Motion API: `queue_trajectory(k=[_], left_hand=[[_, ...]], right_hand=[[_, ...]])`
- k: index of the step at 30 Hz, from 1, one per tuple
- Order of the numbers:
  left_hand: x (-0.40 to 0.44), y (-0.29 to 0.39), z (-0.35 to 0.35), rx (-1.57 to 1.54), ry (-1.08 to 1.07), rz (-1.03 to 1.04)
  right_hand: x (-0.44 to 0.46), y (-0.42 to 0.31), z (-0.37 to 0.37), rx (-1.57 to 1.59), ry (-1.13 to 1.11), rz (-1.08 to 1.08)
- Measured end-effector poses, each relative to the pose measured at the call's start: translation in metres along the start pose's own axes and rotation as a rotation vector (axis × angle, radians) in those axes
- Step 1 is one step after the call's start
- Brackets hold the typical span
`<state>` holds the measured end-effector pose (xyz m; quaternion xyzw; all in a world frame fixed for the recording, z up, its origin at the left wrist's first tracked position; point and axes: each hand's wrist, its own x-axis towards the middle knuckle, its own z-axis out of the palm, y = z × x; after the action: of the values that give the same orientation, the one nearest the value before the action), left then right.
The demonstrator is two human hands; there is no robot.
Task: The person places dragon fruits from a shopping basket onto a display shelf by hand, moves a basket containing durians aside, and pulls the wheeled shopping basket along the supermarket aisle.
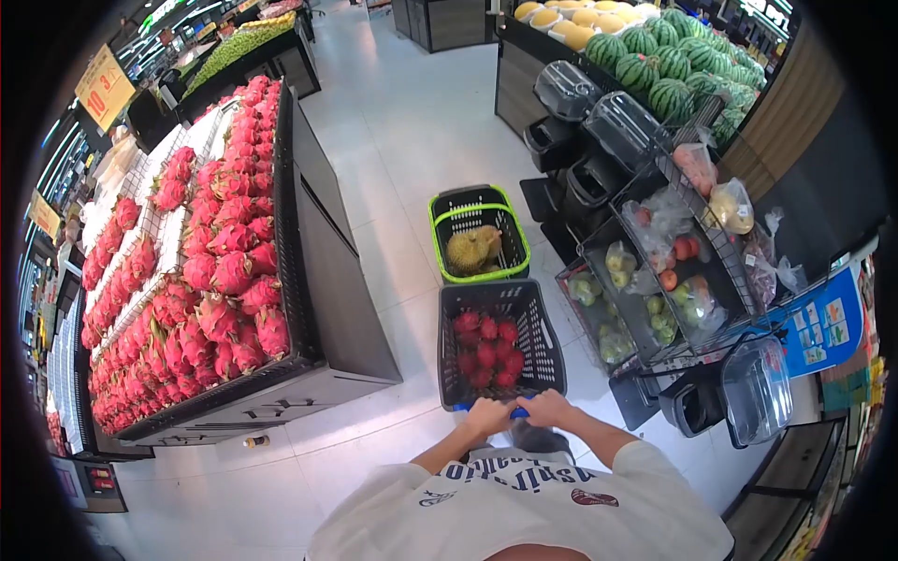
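My hands [489,416] clasped the blue handle [464,408], the surest hold; the stiff basket [544,327] seemed heavy with red fruit [486,353].

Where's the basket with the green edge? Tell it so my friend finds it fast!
Start at the big dragon fruit display on the left. Right of it, across some floor, find the green-rimmed basket, just beyond a dark basket of red fruit. Only its rim is bright green, and it holds a spiky yellow fruit.
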<state>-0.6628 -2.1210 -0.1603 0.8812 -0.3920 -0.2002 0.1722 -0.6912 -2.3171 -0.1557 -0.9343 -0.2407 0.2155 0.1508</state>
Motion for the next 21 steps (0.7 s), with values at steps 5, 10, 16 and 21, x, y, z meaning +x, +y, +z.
queue_trajectory(k=[5, 10, 16, 21], left_hand=[[0.035, 0.001, 0.005, -0.043, 0.08, -0.064], [0.068, 0.01, -0.011, 0.011, -0.015, -0.212], [0.088, -0.013, -0.033, 0.026, 0.013, -0.311], [0.11, -0.039, -0.053, 0.015, 0.135, -0.317]], right_hand=[[0.015, 0.044, -0.02, 0.024, 0.006, -0.113], [0.035, 0.081, -0.04, 0.001, -0.041, -0.221], [0.079, 0.102, -0.057, 0.074, -0.008, -0.342], [0.115, 0.118, -0.075, 0.064, 0.073, -0.389]])
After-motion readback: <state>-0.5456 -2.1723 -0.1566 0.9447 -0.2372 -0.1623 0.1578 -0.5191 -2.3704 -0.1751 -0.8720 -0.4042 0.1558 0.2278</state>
